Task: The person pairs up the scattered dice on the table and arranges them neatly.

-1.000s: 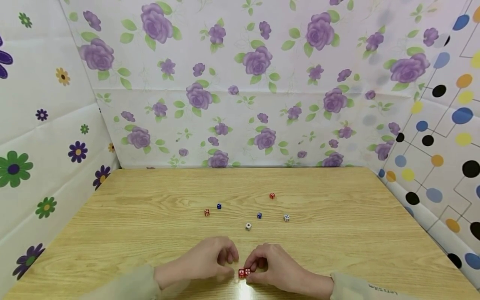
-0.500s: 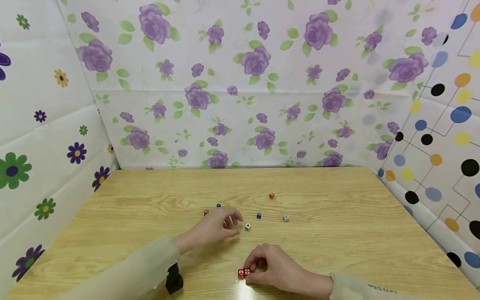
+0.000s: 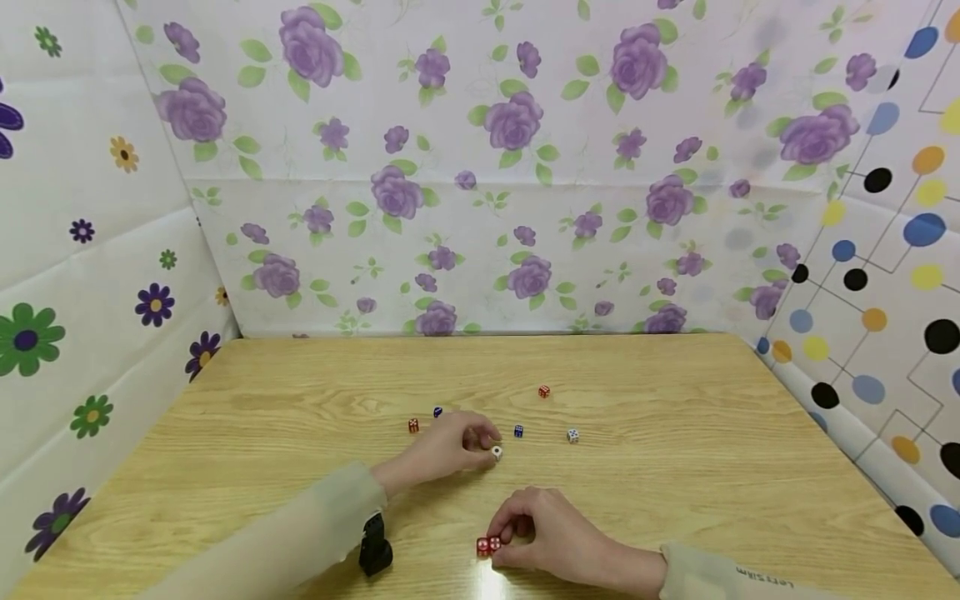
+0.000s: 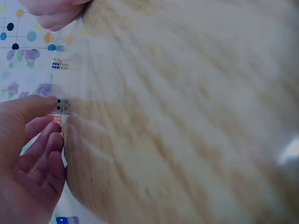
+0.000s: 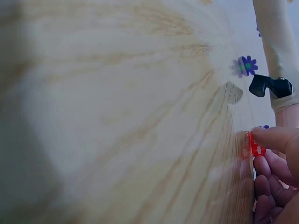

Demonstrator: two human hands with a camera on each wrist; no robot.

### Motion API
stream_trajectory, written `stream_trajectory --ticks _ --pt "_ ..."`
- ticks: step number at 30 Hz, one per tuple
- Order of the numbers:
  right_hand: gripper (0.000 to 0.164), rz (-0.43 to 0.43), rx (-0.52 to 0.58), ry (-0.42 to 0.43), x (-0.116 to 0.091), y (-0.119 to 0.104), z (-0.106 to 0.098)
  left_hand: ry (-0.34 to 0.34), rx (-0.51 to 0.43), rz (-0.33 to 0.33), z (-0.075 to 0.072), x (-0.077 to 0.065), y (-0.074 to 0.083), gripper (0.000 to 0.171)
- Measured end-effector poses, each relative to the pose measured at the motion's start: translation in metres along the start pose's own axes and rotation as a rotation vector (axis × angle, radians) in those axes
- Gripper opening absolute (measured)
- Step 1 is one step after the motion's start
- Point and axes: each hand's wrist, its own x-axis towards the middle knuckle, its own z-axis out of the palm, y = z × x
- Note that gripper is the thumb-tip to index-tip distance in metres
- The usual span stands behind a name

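Observation:
My left hand (image 3: 448,446) reaches over the table with thumb and index finger around a white die (image 3: 497,452). In the left wrist view the thumb tip overlaps that white die (image 4: 59,106); whether the fingers press on it is unclear. Near the front edge my right hand (image 3: 551,537) pinches a red die (image 3: 495,543) between thumb and index finger. A second red die (image 3: 482,547) sits against it on the left. In the right wrist view red (image 5: 258,148) shows between the fingertips of the right hand (image 5: 278,172).
On the wooden table (image 3: 675,467) lie a red die (image 3: 413,425) and blue die (image 3: 438,412) left of centre. Another blue die (image 3: 518,431), a white die (image 3: 573,435) and a red die (image 3: 544,392) lie farther right. Patterned cloth (image 3: 480,250) encloses the table.
My left hand has moved from beside the paired red dice forward to the white die, its thumb and index finger now around it. The right hand stays with the red dice.

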Motion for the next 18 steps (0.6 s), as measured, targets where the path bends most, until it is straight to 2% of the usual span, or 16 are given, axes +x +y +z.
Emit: stream_trajectory --ticks 9,18 --pt "0.014 -0.011 -0.003 0.001 0.0 0.0002 0.0 0.026 -0.004 0.006 0.0033 0.002 0.0001 0.014" --pt "0.014 -0.007 -0.009 0.002 0.0 -0.0003 0.0 0.047 0.044 0.006 0.0056 0.0006 0.0001 0.009"
